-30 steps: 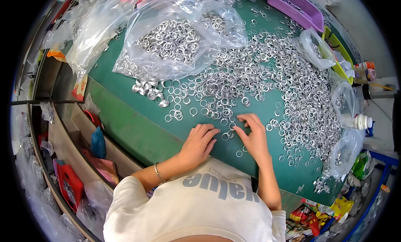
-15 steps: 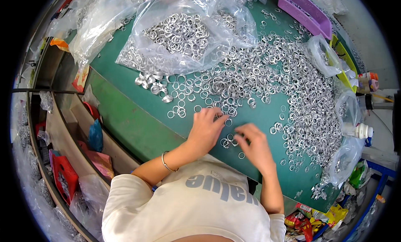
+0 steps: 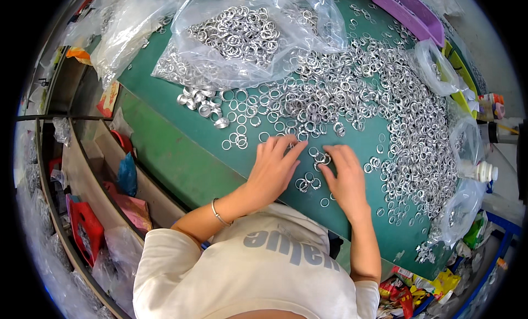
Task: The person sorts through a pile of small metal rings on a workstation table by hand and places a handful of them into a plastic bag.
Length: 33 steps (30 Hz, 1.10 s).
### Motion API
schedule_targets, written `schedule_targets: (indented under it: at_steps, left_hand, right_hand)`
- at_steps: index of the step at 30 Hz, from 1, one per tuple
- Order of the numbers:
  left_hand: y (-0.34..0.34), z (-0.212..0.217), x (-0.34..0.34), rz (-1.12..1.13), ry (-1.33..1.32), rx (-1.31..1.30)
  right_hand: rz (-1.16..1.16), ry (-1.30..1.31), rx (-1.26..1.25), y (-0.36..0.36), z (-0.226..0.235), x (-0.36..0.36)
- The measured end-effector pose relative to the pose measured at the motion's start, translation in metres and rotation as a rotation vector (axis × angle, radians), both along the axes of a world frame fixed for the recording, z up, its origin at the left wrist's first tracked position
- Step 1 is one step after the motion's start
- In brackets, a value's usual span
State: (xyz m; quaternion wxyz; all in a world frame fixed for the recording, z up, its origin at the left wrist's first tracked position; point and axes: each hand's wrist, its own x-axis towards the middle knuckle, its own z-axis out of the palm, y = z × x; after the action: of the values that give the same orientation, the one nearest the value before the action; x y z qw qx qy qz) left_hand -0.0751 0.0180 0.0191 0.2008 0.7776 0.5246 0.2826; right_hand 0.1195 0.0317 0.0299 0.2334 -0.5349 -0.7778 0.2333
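Both my hands are over the near edge of a green tabletop strewn with plain silver metal rings. My left hand [image 3: 275, 164] has its fingers stretched forward, thumb and forefinger apart, with the fingertips at the near edge of the ring pile [image 3: 311, 102]. I see nothing held in it. To its right, my right hand [image 3: 346, 179] has its thumb and fingers closed round a small bunch of silver rings [image 3: 319, 155], low over the table. Between my hands and the table's near edge lie a few loose rings [image 3: 308, 181].
A clear plastic bag [image 3: 181, 49] full of rings lies at the far side. Rings spread widely along the right, beside more plastic bags [image 3: 465, 143]. A purple basket [image 3: 410, 14] stands far right. Left of the table are compartments with a red container [image 3: 85, 231] and a blue packet [image 3: 126, 175].
My right hand has moved forward and now closes on a few rings. My left hand has shifted slightly, its fingers reaching the pile's edge. The whole view has tilted a little.
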Motion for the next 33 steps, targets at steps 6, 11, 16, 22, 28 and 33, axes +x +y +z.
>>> schedule_targets:
  at_steps: [6, 11, 16, 22, 28, 33]
  left_hand:
    - [0.004, -0.002, -0.022, -0.010, -0.065, -0.017]
    - [-0.027, 0.016, -0.034, -0.057, -0.398, -0.586]
    - [-0.041, -0.004, -0.040, 0.023, -0.213, -0.123]
    - [0.007, -0.015, -0.017, 0.141, -0.051, 0.052]
    - [-0.001, -0.019, -0.035, 0.210, -0.066, 0.052]
    - [0.001, -0.014, -0.031, 0.218, -0.034, 0.069]
  right_hand:
    - [-0.023, 0.133, -0.213, -0.009, 0.014, 0.002]
    - [0.013, 0.079, -0.208, -0.014, 0.006, -0.016]
    - [-0.020, 0.118, -0.207, -0.017, 0.011, -0.019]
    - [0.077, 0.017, 0.066, 0.013, -0.006, -0.048]
    - [0.011, -0.084, 0.075, 0.009, -0.005, -0.025]
    - [0.080, -0.077, 0.195, 0.018, -0.008, -0.053]
